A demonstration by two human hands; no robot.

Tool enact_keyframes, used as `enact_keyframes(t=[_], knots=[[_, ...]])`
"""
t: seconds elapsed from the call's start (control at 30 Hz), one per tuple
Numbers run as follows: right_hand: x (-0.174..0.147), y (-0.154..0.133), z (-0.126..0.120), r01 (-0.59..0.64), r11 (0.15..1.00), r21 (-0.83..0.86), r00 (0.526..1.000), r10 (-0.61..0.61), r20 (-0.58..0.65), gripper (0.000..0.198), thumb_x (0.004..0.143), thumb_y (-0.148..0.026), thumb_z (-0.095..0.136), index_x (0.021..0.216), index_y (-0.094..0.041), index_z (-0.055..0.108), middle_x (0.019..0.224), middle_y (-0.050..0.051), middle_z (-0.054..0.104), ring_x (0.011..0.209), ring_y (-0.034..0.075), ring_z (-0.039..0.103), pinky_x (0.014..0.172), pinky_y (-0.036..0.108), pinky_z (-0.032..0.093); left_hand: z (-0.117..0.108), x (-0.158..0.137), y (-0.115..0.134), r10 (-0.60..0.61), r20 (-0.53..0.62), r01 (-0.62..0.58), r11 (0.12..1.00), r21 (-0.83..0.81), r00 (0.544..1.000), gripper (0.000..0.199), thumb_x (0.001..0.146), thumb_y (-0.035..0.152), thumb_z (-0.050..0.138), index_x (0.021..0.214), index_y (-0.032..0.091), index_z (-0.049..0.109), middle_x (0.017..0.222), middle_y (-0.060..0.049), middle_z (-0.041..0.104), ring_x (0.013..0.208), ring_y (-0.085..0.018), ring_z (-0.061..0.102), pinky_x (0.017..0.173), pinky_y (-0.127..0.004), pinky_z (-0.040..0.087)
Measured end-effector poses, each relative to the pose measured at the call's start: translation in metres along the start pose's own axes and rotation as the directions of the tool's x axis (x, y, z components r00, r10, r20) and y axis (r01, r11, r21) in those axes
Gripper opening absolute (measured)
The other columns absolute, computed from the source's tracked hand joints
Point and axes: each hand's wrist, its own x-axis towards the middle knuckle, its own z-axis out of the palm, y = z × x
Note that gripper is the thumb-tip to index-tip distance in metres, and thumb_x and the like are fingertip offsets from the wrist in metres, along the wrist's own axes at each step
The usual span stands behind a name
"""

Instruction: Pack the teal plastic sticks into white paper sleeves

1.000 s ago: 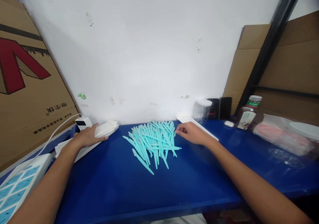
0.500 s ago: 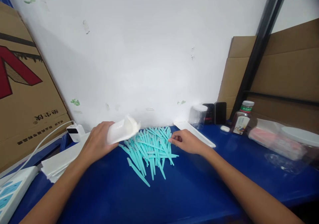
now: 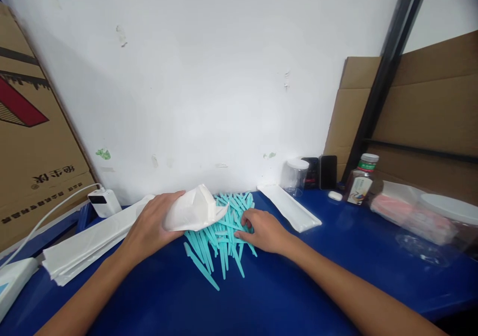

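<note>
At far left, one white charger (image 3: 104, 203) stands by a stack of folded white packets (image 3: 87, 246), their number unclear. Next, a left hand (image 3: 153, 224) clasps one white pouch (image 3: 188, 211), thumb underneath, its mouth gaping over a heap of turquoise sticks (image 3: 225, 240) on a blue counter (image 3: 261, 296). The pouch looks light, soft and easily creased, best held by its closed end. The sticks, overlapping too much to count, appear light, stiff and perhaps slick; mid-handle seems the surest hold. One stick (image 3: 201, 266) lies at the heap's front left. At the right edge, a right hand (image 3: 267, 231) curls inward, its thumb near its fingers; whether that grip pinches a stick cannot be told. Beyond lie one flat white packet (image 3: 289, 206), one clear jar (image 3: 296, 179), two dark phones (image 3: 328, 171) and one bottle (image 3: 360, 184).
</note>
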Motion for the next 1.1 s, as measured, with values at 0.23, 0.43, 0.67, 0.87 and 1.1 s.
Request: enact_keyframes(t=[0.23, 0.43, 0.67, 0.87, 1.1], knots=[[-0.003, 0.000, -0.009, -0.145, 0.988, -0.047, 0.988, 0.147, 0.050, 0.041, 0.092, -0.055, 0.078, 0.109, -0.019, 0.066, 0.099, 0.010, 0.075, 0.083, 0.025, 0.069, 0.062, 0.032, 0.039, -0.003, -0.003, 0.010, -0.009, -0.137, 0.005, 1.000, -0.031, 0.991, 0.083, 0.075, 0.056, 0.087, 0.147, 0.031, 0.056, 0.140, -0.012, 0.071, 0.124, -0.038, 0.070, 0.106, -0.050, 0.056], [-0.003, 0.004, -0.013, -0.089, 0.996, -0.027, 0.989, 0.091, 0.112, 0.028, 0.098, -0.035, 0.070, 0.074, -0.020, 0.064, 0.074, 0.005, 0.070, 0.068, 0.019, 0.063, 0.059, 0.030, 0.034, 0.000, -0.003, 0.006, 0.023, 0.004, -0.023, 1.000, -0.007, 1.000, 0.083, 0.076, 0.050, 0.086, 0.150, 0.033, 0.052, 0.142, -0.009, 0.070, 0.124, -0.036, 0.070, 0.101, -0.046, 0.057], [-0.004, 0.011, -0.024, -0.077, 0.996, -0.048, 0.995, 0.080, 0.066, 0.036, 0.100, -0.030, 0.064, 0.068, -0.022, 0.050, 0.068, 0.002, 0.062, 0.060, 0.016, 0.051, 0.057, 0.031, 0.030, 0.007, -0.004, 0.012, 0.041, 0.099, -0.040, 0.999, -0.016, 0.994, 0.081, 0.075, 0.038, 0.084, 0.150, 0.037, 0.053, 0.140, -0.005, 0.072, 0.123, -0.034, 0.071, 0.099, -0.044, 0.058], [-0.008, 0.028, -0.039, -0.096, 0.980, 0.177, 0.995, 0.091, 0.037, 0.022, 0.109, -0.032, 0.049, 0.091, -0.022, 0.055, 0.083, 0.004, 0.075, 0.070, 0.019, 0.065, 0.065, 0.031, 0.041, 0.005, -0.002, 0.014, -0.008, 0.185, 0.021, 0.997, -0.069, 0.983, 0.081, 0.069, 0.033, 0.084, 0.146, 0.037, 0.061, 0.138, -0.006, 0.073, 0.120, -0.037, 0.072, 0.094, -0.043, 0.059], [-0.006, 0.032, -0.058, -0.026, 0.949, 0.313, 0.994, 0.057, -0.089, 0.027, 0.108, -0.040, 0.049, 0.092, -0.021, 0.061, 0.087, 0.004, 0.074, 0.076, 0.019, 0.068, 0.070, 0.031, 0.047, 0.000, -0.005, 0.006, -0.126, 0.364, 0.162, 0.984, -0.069, 0.923, 0.098, 0.063, 0.065, 0.092, 0.151, 0.037, 0.060, 0.149, -0.007, 0.067, 0.132, -0.042, 0.065, 0.104, -0.048, 0.057]])
